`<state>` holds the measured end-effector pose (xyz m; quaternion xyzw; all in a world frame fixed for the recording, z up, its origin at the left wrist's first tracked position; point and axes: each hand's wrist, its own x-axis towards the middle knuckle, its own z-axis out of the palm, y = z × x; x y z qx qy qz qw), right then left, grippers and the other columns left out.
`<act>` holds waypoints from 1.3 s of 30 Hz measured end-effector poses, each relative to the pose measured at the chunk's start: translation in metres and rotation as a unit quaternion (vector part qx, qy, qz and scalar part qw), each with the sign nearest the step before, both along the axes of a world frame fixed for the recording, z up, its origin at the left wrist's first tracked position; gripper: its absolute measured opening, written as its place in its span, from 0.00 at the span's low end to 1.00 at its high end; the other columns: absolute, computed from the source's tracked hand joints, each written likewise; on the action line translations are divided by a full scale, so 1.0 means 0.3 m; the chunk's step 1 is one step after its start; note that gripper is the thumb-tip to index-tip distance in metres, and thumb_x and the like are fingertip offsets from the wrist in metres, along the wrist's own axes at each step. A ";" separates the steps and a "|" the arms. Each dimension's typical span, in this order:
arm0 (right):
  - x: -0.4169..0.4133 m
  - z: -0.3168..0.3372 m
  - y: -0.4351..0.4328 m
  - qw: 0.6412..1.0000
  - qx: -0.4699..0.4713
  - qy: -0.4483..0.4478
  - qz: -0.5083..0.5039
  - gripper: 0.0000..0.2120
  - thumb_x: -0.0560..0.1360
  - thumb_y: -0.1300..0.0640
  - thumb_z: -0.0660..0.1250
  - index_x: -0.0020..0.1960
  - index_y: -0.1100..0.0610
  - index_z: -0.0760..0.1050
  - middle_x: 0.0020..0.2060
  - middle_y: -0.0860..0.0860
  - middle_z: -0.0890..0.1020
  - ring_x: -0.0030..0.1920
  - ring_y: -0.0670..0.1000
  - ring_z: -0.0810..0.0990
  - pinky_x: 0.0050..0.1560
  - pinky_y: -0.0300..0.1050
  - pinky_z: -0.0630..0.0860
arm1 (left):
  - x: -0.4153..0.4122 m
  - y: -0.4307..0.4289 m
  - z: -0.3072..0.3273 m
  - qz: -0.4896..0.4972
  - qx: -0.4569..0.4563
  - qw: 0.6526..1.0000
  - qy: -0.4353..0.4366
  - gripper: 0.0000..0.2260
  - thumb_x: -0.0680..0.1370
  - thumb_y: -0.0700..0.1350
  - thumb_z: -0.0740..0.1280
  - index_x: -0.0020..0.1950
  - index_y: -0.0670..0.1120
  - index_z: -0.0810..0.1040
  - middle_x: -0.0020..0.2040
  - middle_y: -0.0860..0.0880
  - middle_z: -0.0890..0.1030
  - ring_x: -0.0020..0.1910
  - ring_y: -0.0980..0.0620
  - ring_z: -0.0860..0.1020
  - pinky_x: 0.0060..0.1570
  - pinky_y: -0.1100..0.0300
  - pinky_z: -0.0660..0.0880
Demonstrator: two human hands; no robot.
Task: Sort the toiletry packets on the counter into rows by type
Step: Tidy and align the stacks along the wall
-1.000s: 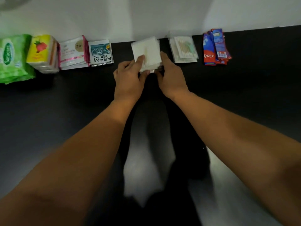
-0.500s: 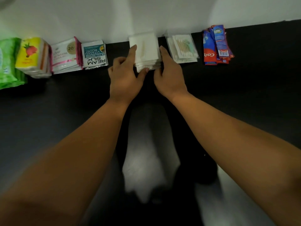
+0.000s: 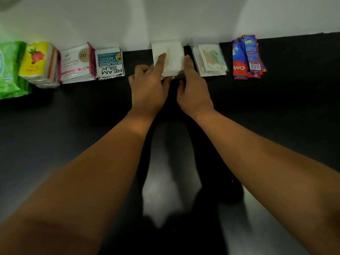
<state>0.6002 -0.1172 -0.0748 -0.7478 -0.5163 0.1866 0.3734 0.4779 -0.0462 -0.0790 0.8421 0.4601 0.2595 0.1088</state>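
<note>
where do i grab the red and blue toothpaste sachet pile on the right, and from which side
Take the toothpaste sachets by their near red ends, coming from the front of the counter. They lie flat, long and narrow, loosely fanned, far ends close to the wall, so the back looks blocked. Squeezing both long sides there should probably keep them together.

Dim light leaves the black counter point(image 3: 276, 111) murky beneath a bright white wall point(image 3: 128, 19) at top; pale glare streaks lower centre, the foreground blurs, and the edges bow.
</note>
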 end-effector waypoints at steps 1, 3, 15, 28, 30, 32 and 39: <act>0.000 0.001 0.000 1.000 -0.002 0.000 0.003 0.32 0.80 0.60 0.59 0.80 0.58 0.51 0.72 0.55 0.70 0.72 0.51 0.70 0.72 0.48 0.68 | -0.003 -0.002 -0.004 0.000 -0.003 1.000 -0.006 0.28 0.77 0.52 0.67 0.76 0.48 0.68 0.54 0.45 0.81 0.57 0.40 0.74 0.53 0.45 0.70; 0.001 0.006 -0.001 1.000 -0.005 0.003 0.004 0.32 0.80 0.60 0.59 0.80 0.58 0.51 0.72 0.55 0.70 0.71 0.51 0.70 0.72 0.49 0.68 | -0.008 -0.002 -0.008 0.001 -0.009 1.000 -0.016 0.29 0.76 0.54 0.68 0.76 0.47 0.68 0.55 0.44 0.80 0.57 0.40 0.74 0.53 0.46 0.69; -0.040 0.020 -0.025 0.997 0.066 -0.010 -0.042 0.31 0.79 0.61 0.59 0.80 0.57 0.55 0.76 0.55 0.65 0.75 0.52 0.64 0.75 0.43 0.62 | -0.072 -0.065 0.040 0.080 -0.101 0.985 -0.118 0.31 0.74 0.48 0.66 0.76 0.44 0.65 0.74 0.45 0.70 0.71 0.42 0.67 0.72 0.44 0.63; -0.423 0.034 0.065 0.998 0.036 0.015 0.051 0.25 0.80 0.61 0.60 0.77 0.59 0.63 0.74 0.54 0.70 0.73 0.50 0.67 0.71 0.31 0.58 | -0.426 0.017 0.012 0.193 -0.051 0.971 -0.129 0.19 0.78 0.42 0.64 0.69 0.41 0.75 0.50 0.42 0.81 0.55 0.42 0.75 0.46 0.70 0.60; -0.447 0.036 0.135 0.999 0.009 0.012 0.033 0.26 0.80 0.63 0.60 0.77 0.61 0.61 0.74 0.56 0.68 0.74 0.53 0.66 0.74 0.40 0.60 | -0.437 0.030 0.008 0.166 -0.051 0.979 -0.106 0.19 0.78 0.41 0.64 0.69 0.41 0.75 0.49 0.42 0.82 0.53 0.43 0.74 0.47 0.70 0.60; -0.459 0.033 0.197 1.000 -0.006 -0.015 0.020 0.26 0.80 0.65 0.60 0.76 0.64 0.61 0.75 0.59 0.67 0.76 0.55 0.63 0.77 0.47 0.57 | -0.444 0.039 0.011 0.144 -0.052 0.984 -0.097 0.19 0.77 0.41 0.65 0.68 0.41 0.75 0.51 0.42 0.82 0.51 0.44 0.73 0.48 0.65 0.64; -0.462 -0.010 0.296 0.984 -0.084 -0.155 0.041 0.29 0.78 0.58 0.58 0.78 0.56 0.59 0.78 0.57 0.60 0.79 0.58 0.54 0.78 0.56 0.48 | -0.447 0.045 0.004 0.123 -0.069 0.984 -0.104 0.22 0.78 0.44 0.65 0.72 0.43 0.72 0.54 0.43 0.82 0.55 0.44 0.74 0.53 0.56 0.68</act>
